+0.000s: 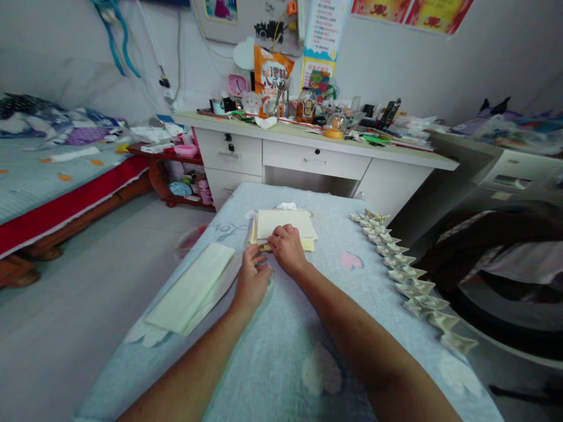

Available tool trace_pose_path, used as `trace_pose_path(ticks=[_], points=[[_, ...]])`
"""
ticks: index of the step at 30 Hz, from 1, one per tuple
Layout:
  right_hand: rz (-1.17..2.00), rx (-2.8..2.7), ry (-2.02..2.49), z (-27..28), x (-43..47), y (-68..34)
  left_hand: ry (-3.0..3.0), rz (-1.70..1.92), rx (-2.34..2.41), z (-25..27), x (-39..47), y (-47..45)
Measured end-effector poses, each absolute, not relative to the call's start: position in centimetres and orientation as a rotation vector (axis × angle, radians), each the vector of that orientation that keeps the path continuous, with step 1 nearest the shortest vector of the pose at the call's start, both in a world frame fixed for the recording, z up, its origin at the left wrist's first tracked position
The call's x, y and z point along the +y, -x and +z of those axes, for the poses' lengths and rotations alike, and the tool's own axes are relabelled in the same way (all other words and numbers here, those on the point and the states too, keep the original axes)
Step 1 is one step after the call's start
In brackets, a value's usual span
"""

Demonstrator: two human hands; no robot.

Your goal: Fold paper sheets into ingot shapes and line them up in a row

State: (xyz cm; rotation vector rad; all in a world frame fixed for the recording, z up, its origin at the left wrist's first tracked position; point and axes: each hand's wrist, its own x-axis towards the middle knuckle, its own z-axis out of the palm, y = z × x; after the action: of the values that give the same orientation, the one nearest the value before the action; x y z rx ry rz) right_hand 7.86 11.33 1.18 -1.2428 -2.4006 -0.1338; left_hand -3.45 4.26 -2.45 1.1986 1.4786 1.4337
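Observation:
A small tan folded piece of paper [265, 248] lies between my hands at the near edge of a stack of pale yellow paper sheets [281, 221]. My left hand [253, 278] has its fingertips on the left end of that folded piece, with the thumb lower and a little apart. My right hand [289, 251] has its fingers closed on the right end, resting partly over the stack. To the left lies a pile of pale green folded sheets [193, 287]. A row of folded paper boats [402, 272] runs down the right side, the farthest one printed in brown.
A light blue cloth [281, 363] covers the surface under my hands. Beyond it stands a cluttered white desk [237, 155] with a jar [307, 105] and an orange snack bag [270, 76]. A bed [65, 170] is at left, a washing machine [492, 176] at right.

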Motion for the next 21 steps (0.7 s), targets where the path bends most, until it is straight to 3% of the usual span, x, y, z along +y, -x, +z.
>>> trace_pose_path(ticks=[21], points=[[-0.007, -2.303, 1.292, 0.82, 11.44, -8.15, -1.132, 1.407, 1.357, -2.67, 4.77, 3.67]])
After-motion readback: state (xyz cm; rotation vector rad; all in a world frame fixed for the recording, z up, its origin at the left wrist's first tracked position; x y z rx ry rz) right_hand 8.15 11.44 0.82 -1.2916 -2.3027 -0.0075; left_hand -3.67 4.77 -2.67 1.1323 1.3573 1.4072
